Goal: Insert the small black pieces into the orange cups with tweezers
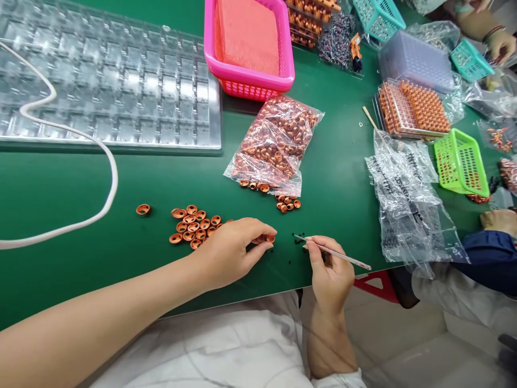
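My left hand point(230, 250) pinches a small copper-coloured cup-shaped part point(270, 238) between thumb and fingertips. Slim tweezers point(343, 254) are gripped in my right hand point(331, 272), their tip pointing left at tiny black pieces point(298, 241) scattered on the green table. Just beyond my left wrist lies a cluster of similar copper-coloured cups point(193, 225), partly hidden by that hand. One more cup point(142, 209) sits apart at the left. A smaller group of copper-coloured parts point(287, 203) lies beyond the gap between my hands.
A clear bag point(278, 143) of copper-coloured parts lies ahead, near a pink basket point(250, 81). A clear moulded tray point(121, 86) and white cable point(81, 132) occupy the left. Plastic bags point(407, 210) and a green basket point(460, 161) are rightward. Other people's hands point(501, 46) show at right.
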The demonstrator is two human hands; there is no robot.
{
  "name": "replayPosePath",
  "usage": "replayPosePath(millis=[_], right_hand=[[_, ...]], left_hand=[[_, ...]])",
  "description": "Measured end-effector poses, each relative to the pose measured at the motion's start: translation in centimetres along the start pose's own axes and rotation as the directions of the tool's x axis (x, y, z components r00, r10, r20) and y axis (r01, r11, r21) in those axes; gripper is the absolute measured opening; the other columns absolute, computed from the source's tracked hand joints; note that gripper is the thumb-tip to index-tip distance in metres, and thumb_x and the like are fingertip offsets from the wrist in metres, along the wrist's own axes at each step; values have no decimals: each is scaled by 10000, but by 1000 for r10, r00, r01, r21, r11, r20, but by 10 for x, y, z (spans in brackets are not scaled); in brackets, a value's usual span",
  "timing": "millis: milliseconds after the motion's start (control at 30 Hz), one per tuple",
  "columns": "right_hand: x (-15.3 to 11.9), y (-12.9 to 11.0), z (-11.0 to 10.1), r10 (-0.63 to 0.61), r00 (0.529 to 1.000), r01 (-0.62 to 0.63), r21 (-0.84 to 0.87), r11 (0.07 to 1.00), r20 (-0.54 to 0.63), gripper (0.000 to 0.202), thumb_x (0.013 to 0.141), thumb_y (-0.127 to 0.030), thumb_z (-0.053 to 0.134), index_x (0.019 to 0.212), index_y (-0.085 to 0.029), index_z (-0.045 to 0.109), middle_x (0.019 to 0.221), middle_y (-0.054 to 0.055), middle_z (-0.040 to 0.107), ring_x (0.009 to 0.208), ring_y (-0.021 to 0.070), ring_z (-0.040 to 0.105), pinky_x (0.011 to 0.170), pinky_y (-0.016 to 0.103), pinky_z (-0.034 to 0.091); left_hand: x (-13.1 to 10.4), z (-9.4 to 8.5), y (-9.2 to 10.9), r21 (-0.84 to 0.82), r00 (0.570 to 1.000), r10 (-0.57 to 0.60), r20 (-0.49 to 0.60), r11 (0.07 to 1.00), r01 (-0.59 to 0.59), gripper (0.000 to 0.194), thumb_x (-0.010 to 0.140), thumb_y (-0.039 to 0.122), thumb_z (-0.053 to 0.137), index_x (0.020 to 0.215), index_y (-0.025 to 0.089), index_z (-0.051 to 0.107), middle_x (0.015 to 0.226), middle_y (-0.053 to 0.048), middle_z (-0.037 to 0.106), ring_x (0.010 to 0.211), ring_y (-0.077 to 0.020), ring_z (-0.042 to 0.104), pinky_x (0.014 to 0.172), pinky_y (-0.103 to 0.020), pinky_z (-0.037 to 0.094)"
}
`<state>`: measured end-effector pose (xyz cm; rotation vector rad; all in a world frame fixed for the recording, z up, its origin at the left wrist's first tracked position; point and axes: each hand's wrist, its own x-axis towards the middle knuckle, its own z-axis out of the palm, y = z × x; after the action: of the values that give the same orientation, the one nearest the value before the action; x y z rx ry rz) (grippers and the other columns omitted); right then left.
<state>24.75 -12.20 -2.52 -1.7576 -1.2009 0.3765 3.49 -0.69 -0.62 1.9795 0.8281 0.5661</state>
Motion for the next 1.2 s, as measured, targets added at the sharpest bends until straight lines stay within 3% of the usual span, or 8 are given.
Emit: replayPosePath(millis=[767, 1033, 1200], right_hand=[[2, 1, 0, -136, 991, 136, -96, 986, 16, 77, 944, -211, 729, 1012, -235, 755, 931, 35, 785, 818, 171, 750, 694, 288, 626], [-8, -5, 1, -85, 992, 89, 34, 995, -96, 80, 933, -209, 734, 1011, -231, 739, 923, 39, 784, 738, 175, 741, 630, 310, 626], [-12, -23, 2, -112, 992, 122, 184, 975, -60, 151, 921, -130, 727, 1014, -249, 725, 909, 22, 774, 765, 174, 743, 601, 296, 613]], left_hand=[[0, 1, -2, 13, 999, 30, -33, 999, -30, 95, 937, 156, 702, 1027, 152, 731, 895, -22, 780, 779, -163, 742, 711, -251, 572], [-1, 2, 1, 25, 996, 81, -42, 996, -80, 122, 895, 101, 765, 1002, 151, 735, 856, -8, 763, 759, -152, 718, 702, -237, 552], [-3, 2, 3, 29, 986, 162, -38, 987, -161, 120, 918, 97, 740, 1025, 151, 732, 864, -14, 764, 780, -158, 706, 710, -246, 541]])
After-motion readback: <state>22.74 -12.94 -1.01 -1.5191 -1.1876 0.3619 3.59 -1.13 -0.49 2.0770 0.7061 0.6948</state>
